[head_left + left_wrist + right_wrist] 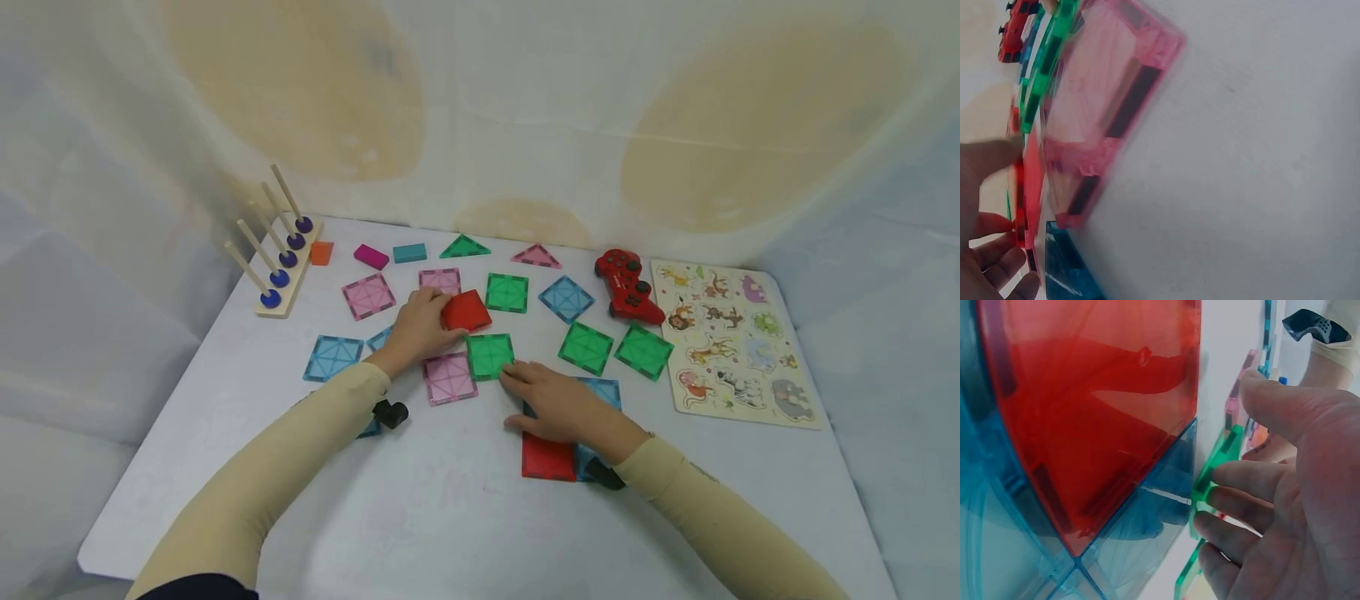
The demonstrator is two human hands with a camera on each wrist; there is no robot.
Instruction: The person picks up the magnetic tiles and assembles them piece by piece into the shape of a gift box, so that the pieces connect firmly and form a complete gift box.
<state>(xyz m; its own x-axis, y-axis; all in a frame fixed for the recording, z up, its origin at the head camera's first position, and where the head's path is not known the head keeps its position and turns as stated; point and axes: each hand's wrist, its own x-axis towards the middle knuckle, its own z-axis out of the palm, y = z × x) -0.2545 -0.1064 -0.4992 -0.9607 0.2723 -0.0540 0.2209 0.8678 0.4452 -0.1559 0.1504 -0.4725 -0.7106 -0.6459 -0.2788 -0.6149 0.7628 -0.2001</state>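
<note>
My left hand (pixel 422 323) pinches a red square magnetic tile (pixel 467 311) between thumb and fingers, tilted above the others. In the left wrist view that red tile (pixel 1020 206) shows nearly edge-on. Right in front of it lies a green square tile (pixel 491 357), bordering a pink square tile (pixel 450 379). My right hand (pixel 555 404) has its fingers stretched out, fingertips at the green tile's right corner. Under that hand and wrist, a red tile (pixel 549 458) and blue tiles (pixel 606 392) lie joined; the right wrist view shows this red tile (pixel 1097 412) large and close.
More green, pink and blue tiles lie around both hands, with triangle tiles (pixel 465 247) behind. A red game controller (pixel 630 286) and an animal puzzle board (pixel 738 342) are at right. At back left stands a wooden peg rack (pixel 273 304) with blue rings, near small coloured blocks (pixel 409 252).
</note>
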